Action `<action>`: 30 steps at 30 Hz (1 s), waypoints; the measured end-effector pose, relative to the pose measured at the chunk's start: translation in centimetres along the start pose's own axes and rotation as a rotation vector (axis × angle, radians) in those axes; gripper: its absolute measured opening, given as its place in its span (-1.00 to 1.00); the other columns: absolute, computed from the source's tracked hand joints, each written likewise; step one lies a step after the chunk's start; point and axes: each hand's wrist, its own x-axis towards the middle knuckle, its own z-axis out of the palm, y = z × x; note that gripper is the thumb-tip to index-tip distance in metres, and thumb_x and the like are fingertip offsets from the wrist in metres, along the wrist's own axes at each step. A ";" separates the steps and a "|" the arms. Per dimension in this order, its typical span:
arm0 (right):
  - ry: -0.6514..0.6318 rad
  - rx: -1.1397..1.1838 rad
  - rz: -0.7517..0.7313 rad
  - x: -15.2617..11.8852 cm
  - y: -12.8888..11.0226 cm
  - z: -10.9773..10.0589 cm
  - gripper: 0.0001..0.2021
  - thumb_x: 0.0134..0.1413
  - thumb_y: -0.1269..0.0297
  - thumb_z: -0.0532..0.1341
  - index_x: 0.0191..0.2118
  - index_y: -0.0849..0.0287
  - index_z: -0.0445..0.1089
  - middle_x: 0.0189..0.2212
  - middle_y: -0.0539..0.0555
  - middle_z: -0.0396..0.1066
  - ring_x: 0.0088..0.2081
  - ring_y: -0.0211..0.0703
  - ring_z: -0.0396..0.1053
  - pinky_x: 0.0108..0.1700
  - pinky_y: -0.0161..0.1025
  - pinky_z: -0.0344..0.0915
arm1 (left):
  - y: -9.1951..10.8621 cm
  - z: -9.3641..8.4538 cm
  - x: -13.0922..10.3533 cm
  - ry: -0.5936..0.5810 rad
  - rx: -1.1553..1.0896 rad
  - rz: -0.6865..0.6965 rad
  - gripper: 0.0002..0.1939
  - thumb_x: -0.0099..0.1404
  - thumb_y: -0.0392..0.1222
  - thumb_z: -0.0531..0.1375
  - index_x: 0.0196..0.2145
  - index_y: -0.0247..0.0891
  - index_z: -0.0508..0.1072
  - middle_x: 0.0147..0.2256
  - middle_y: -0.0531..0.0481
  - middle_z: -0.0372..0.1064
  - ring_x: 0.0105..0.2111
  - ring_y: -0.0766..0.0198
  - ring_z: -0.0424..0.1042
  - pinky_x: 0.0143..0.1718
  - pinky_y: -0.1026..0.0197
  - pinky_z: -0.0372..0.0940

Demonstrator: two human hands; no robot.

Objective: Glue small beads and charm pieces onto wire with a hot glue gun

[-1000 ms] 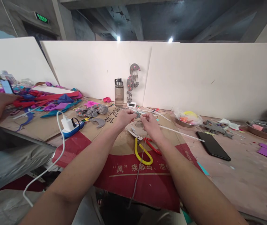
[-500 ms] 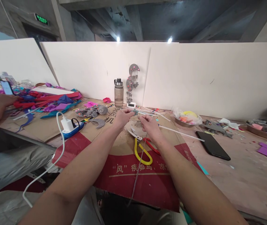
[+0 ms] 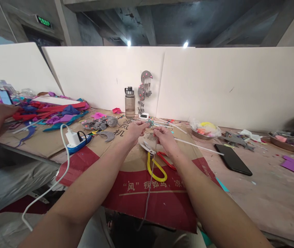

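Note:
Between the fingertips of my left hand (image 3: 138, 130) is a small grey-green star (image 3: 150, 123). My right hand (image 3: 163, 135) is pinched close beside it, on a grey yarn strand (image 3: 150, 193) that hangs down over the cardboard's front edge. Where yarn and star meet is too small to make out. Below the hands lie scissors with one yellow handle (image 3: 158, 175) and one red handle (image 3: 165, 162), their blades partly hidden. A grey crescent (image 3: 107, 135) rests to the left, near a ball of grey yarn (image 3: 112, 121).
A water bottle (image 3: 130, 103) and a small digital clock (image 3: 143, 116) stand behind, near a hanging grey moon ornament (image 3: 147, 74). At right lie a black phone (image 3: 233, 160) and clear glue sticks (image 3: 198, 146). A power strip (image 3: 79, 144) and another person's hand (image 3: 2, 111) are left.
The star has turned to face me more and shows clearer between my fingers. The hanging yarn has swung slightly left. My hands stay almost in place.

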 end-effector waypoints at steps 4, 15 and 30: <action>-0.004 0.134 0.007 -0.4 -0.6 0.2 -0.68 -0.13 0.15 0.27 -0.23 0.13 0.26 -0.49 -0.08 0.38 -0.59 -0.39 0.19 -0.51 -0.37 0.19 | -0.3 0.2 -0.1 -0.002 0.103 0.047 -0.75 -0.02 -0.07 0.28 -0.58 -0.30 0.36 -0.67 0.16 0.10 -0.67 0.50 -0.02 -0.64 0.34 -0.12; 0.059 0.184 -0.032 -0.4 -0.6 0.0 -0.74 -0.23 0.12 0.28 -0.41 0.19 0.33 -0.54 -0.08 0.34 -0.59 -0.41 0.12 -0.52 -0.39 0.10 | 0.1 0.8 -0.7 -0.103 0.037 0.042 -0.77 -0.01 -0.10 0.29 -0.55 -0.32 0.38 -0.64 0.15 0.13 -0.66 0.52 -0.01 -0.62 0.35 -0.09; 0.128 -0.140 -0.145 0.3 -0.1 -0.6 -0.79 -0.15 0.11 0.20 -0.48 0.16 0.32 -0.58 -0.08 0.32 -0.58 -0.35 0.13 -0.49 -0.35 0.08 | 0.3 0.5 -0.8 -0.151 0.105 -0.011 -0.75 -0.02 -0.09 0.28 -0.58 -0.31 0.34 -0.68 0.14 0.12 -0.68 0.51 0.05 -0.65 0.36 -0.10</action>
